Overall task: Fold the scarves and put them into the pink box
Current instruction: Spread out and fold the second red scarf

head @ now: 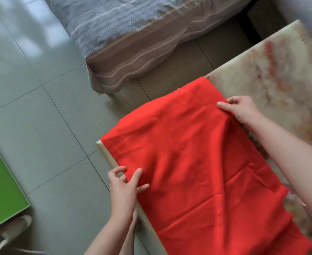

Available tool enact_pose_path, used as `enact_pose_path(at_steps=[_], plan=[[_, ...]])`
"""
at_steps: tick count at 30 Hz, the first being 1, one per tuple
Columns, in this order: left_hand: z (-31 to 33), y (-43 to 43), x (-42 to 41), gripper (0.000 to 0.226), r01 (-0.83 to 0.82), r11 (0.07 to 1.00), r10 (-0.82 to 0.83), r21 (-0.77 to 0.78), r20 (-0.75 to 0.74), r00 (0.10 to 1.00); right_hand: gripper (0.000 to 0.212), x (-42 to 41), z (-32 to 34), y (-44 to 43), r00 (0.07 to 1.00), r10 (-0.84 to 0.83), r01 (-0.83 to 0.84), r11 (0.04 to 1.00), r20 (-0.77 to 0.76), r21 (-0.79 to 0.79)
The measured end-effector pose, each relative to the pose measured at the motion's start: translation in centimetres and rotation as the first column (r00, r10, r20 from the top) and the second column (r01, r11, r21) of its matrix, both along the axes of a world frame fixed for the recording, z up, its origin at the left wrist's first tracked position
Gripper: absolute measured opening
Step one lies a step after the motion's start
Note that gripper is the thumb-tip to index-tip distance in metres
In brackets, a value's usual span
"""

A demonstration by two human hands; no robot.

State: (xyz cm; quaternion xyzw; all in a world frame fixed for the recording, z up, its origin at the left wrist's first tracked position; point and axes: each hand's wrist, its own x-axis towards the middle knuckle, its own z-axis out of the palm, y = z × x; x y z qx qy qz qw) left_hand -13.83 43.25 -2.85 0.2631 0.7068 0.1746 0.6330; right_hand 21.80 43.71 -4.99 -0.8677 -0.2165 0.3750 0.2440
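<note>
Red scarf [197,162] is spread out mostly flat on the table [280,70], lying diagonally, with a few soft creases across the lower half and a raised ridge of cloth up near the far right side. Its left edge runs right along the table's edge and hangs over a tiny bit, and the near end goes out of the picture at the bottom.

Left hand [125,183] is on that left edge. Two fingers lie on top of the cloth and the thumb curls in beside it, so it looks like a pinch on the hem, jammed up against the table edge. Right hand [241,109] is at the far right side of the scarf, thumb pressed on top and the other fingers curled in behind, clamped on a bit of the edge. The cloth bunches up a little under that wrist.

The table has a pale covering with blurry reddish-brown blotches, bare beyond the right hand. Past the table's far corner there's a bed [133,34] with grey and brown striped bedding hanging down its side. Grey floor tiles [41,107] are off to the left, with a green panel [0,181] at the left edge and what looks like a slipper [13,230] at the bottom left, too blurry to be sure.
</note>
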Motion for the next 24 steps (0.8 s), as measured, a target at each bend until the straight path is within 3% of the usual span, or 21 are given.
enact_pose_path(at_steps=[4, 6, 10, 12, 15, 17, 19, 21, 23, 24], plan=[[0.4, -1.3, -0.1, 0.031, -0.006, 1.0, 0.006, 0.015, 0.003, 1.0, 0.02, 0.9, -0.2, -0.7, 0.986, -0.011, 0.003, 0.999, 0.166, 0.047], [0.4, -2.1, -0.3, 0.032, 0.013, 1.0, -0.012, 0.018, -0.023, 1.0, 0.037, 0.5, -0.5, -1.4, 0.984, 0.105, -0.105, 0.994, 0.144, -0.006], [0.4, -3.9, -0.5, 0.038, -0.016, 1.0, 0.016, 0.027, -0.011, 1.0, 0.065, 0.3, -0.3, -3.4, 0.991, 0.132, -0.128, 0.987, 0.034, -0.093], [0.4, -5.1, -0.6, 0.039, 0.005, 1.0, -0.005, 0.012, -0.012, 1.0, 0.055, 0.6, -0.4, -4.9, 0.976, 0.216, -0.213, 0.966, 0.004, -0.145], [0.3, -6.9, -0.6, 0.032, 0.093, 0.996, -0.093, -0.011, -0.031, 0.995, 0.028, 1.0, -0.2, -7.3, 0.952, 0.292, -0.271, 0.944, 0.095, -0.188], [0.2, -7.8, -0.4, 0.024, 0.121, 0.993, -0.121, -0.007, -0.037, 0.992, 0.039, 1.1, 0.2, -8.3, 0.975, 0.21, -0.202, 0.974, 0.075, -0.103], [0.1, -8.5, -0.2, 0.026, 0.094, 0.995, -0.094, 0.011, -0.044, 0.995, 0.058, 1.9, 0.2, -9.0, 1.0, 0.027, -0.027, 1.0, -0.007, 0.01], [0.1, -9.3, 0.0, 0.028, 0.078, 0.997, -0.076, 0.028, -0.062, 0.995, 0.049, 2.0, 0.5, -9.8, 0.998, -0.061, 0.061, 0.997, -0.015, 0.055], [0.2, -10.4, 0.1, 0.032, 0.063, 0.998, -0.061, 0.031, -0.074, 0.995, 0.037, 1.8, 0.7, -10.6, 0.997, -0.026, 0.023, 0.999, 0.067, 0.041], [0.3, -11.0, 0.1, 0.035, 0.058, 0.998, -0.056, 0.02, -0.077, 0.995, 0.041, 1.4, 0.9, -11.0, 0.996, 0.005, -0.006, 1.0, 0.086, 0.008]])
